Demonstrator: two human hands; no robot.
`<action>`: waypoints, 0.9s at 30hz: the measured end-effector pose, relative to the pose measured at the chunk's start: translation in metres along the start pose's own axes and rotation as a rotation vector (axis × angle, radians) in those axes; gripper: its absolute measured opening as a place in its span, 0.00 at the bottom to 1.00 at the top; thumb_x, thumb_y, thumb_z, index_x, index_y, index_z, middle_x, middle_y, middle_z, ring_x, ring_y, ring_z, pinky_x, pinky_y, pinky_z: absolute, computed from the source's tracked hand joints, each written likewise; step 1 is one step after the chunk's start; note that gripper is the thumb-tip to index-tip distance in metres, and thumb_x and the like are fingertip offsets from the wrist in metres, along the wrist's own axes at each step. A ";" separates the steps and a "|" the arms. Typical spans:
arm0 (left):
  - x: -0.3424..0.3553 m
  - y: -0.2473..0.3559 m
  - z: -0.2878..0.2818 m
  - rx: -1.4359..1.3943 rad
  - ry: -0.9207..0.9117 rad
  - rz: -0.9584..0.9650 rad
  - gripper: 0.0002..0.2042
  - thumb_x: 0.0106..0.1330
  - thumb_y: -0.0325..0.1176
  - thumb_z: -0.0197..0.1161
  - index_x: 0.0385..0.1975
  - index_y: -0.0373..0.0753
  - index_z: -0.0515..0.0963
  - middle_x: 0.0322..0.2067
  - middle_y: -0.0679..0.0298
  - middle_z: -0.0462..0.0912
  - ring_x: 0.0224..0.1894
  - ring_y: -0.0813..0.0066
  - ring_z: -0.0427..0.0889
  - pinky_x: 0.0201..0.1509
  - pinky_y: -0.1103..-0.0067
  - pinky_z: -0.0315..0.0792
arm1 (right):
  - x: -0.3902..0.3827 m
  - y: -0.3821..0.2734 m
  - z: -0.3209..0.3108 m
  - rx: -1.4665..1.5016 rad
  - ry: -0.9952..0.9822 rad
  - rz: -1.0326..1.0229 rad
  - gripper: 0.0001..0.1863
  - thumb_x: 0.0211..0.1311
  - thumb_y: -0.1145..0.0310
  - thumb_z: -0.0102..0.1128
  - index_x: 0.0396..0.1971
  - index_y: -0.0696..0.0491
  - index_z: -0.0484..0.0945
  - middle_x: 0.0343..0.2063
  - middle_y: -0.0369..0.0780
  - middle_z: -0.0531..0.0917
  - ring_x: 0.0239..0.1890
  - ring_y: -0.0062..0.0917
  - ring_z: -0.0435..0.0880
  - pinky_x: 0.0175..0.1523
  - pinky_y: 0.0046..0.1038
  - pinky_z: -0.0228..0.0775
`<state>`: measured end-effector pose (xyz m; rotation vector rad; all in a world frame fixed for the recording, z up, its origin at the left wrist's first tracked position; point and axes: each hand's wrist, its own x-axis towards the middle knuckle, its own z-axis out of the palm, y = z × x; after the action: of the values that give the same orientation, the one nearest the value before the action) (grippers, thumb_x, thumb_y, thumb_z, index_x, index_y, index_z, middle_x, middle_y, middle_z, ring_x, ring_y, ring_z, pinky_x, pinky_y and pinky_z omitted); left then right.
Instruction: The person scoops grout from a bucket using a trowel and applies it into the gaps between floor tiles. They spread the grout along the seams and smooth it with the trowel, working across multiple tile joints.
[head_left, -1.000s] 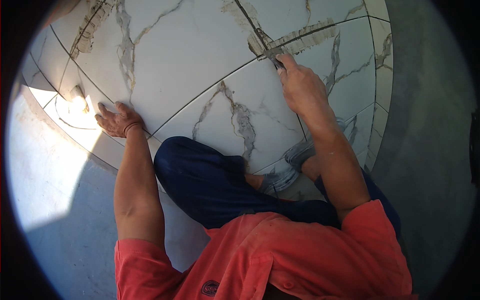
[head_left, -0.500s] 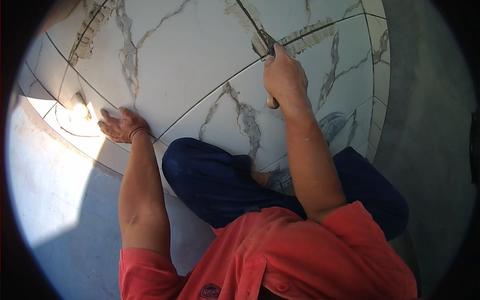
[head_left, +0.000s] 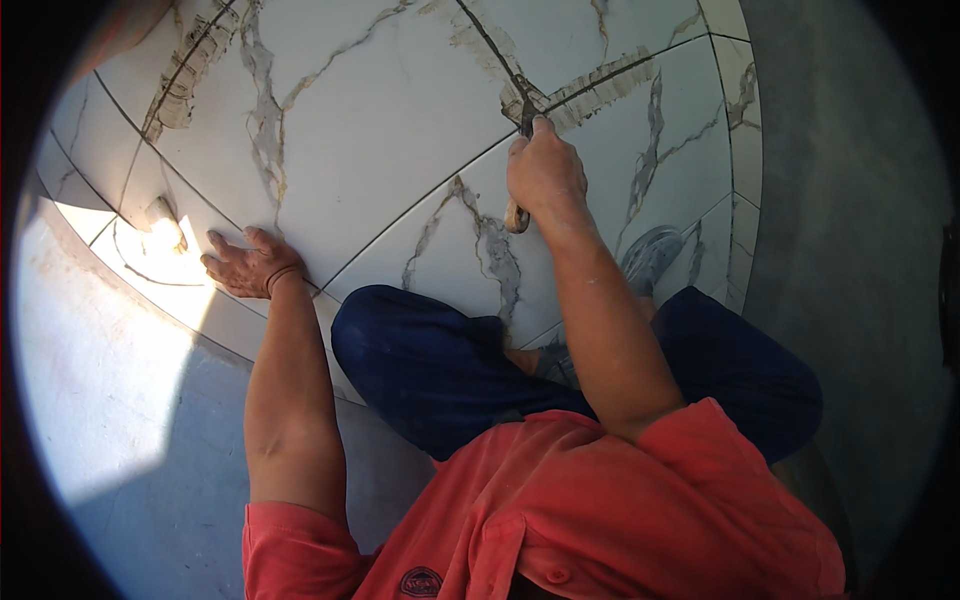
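Observation:
My right hand [head_left: 549,172] is closed round the handle of a putty knife [head_left: 526,118]. Its dark blade meets the tiles where several joints come together, and the handle's butt sticks out below my fist. Greyish grout [head_left: 600,88] is smeared in ridged strips along the joints around the blade. My left hand [head_left: 252,262] rests on the white marble-patterned tiles [head_left: 370,140] near their lower left edge, fingers spread, holding nothing.
Another grout-smeared joint [head_left: 190,70] runs at the upper left. In glaring sunlight beside my left hand lies a small pale object [head_left: 164,226] I cannot make out, near a thin dark curved line. My shoe [head_left: 652,257] stands on the tiles. Grey floor [head_left: 850,250] borders them.
The putty knife has turned more upright, and my right hand has come slightly left and nearer. My left hand stays at the same place on the tiles; the view has shifted a little.

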<state>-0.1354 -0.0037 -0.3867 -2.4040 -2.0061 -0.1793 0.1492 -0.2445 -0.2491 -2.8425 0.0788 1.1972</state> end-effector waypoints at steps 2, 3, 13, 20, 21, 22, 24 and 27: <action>-0.001 -0.005 -0.001 -0.002 0.005 0.007 0.39 0.64 0.61 0.49 0.73 0.47 0.66 0.72 0.43 0.59 0.74 0.47 0.59 0.76 0.56 0.53 | -0.009 0.001 0.007 0.001 -0.046 0.041 0.27 0.74 0.58 0.49 0.66 0.58 0.72 0.51 0.56 0.85 0.58 0.50 0.83 0.65 0.46 0.72; -0.003 -0.009 -0.004 0.005 0.011 -0.003 0.39 0.64 0.62 0.49 0.73 0.46 0.67 0.72 0.43 0.59 0.74 0.46 0.59 0.76 0.56 0.53 | -0.013 0.003 0.009 -0.014 -0.033 -0.007 0.23 0.74 0.60 0.48 0.61 0.58 0.73 0.47 0.55 0.86 0.54 0.50 0.85 0.61 0.47 0.75; -0.003 -0.007 -0.004 0.018 0.004 -0.001 0.39 0.65 0.62 0.47 0.74 0.47 0.64 0.72 0.42 0.58 0.75 0.46 0.57 0.77 0.55 0.51 | -0.009 0.001 -0.001 0.009 -0.075 0.020 0.26 0.74 0.59 0.47 0.66 0.57 0.71 0.49 0.57 0.85 0.55 0.52 0.84 0.63 0.49 0.73; -0.001 -0.007 0.000 0.034 0.033 0.020 0.38 0.65 0.61 0.47 0.74 0.48 0.65 0.70 0.42 0.61 0.74 0.45 0.59 0.76 0.55 0.52 | -0.011 0.004 0.010 -0.051 -0.067 -0.062 0.19 0.75 0.62 0.47 0.57 0.59 0.73 0.44 0.57 0.86 0.50 0.51 0.86 0.57 0.48 0.78; 0.000 -0.013 -0.001 0.040 0.036 0.019 0.38 0.65 0.61 0.47 0.74 0.48 0.65 0.70 0.42 0.61 0.74 0.45 0.59 0.76 0.55 0.52 | -0.012 0.004 0.012 -0.050 -0.072 -0.066 0.19 0.75 0.62 0.47 0.57 0.59 0.73 0.44 0.57 0.86 0.50 0.51 0.86 0.57 0.48 0.78; -0.001 -0.012 -0.003 0.036 0.036 0.008 0.39 0.65 0.61 0.47 0.74 0.47 0.65 0.70 0.42 0.62 0.74 0.45 0.59 0.76 0.55 0.52 | -0.011 0.006 0.008 -0.031 -0.037 -0.068 0.19 0.75 0.63 0.47 0.57 0.59 0.73 0.44 0.56 0.86 0.51 0.50 0.86 0.56 0.48 0.78; -0.002 -0.009 0.000 0.034 0.037 -0.006 0.39 0.65 0.62 0.47 0.74 0.47 0.65 0.70 0.42 0.62 0.73 0.45 0.60 0.76 0.55 0.53 | 0.001 0.004 -0.001 -0.012 -0.005 -0.073 0.19 0.74 0.63 0.47 0.57 0.60 0.73 0.44 0.56 0.86 0.51 0.50 0.86 0.56 0.48 0.78; 0.001 -0.002 0.007 0.026 0.025 0.034 0.39 0.66 0.63 0.46 0.74 0.47 0.64 0.71 0.42 0.61 0.73 0.45 0.60 0.76 0.55 0.53 | 0.021 -0.003 -0.012 0.020 0.076 -0.106 0.19 0.74 0.63 0.47 0.56 0.60 0.73 0.45 0.56 0.86 0.52 0.50 0.86 0.57 0.48 0.78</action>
<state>-0.1369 -0.0023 -0.3933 -2.4060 -1.9442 -0.1815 0.1726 -0.2433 -0.2550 -2.8346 -0.0559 1.0626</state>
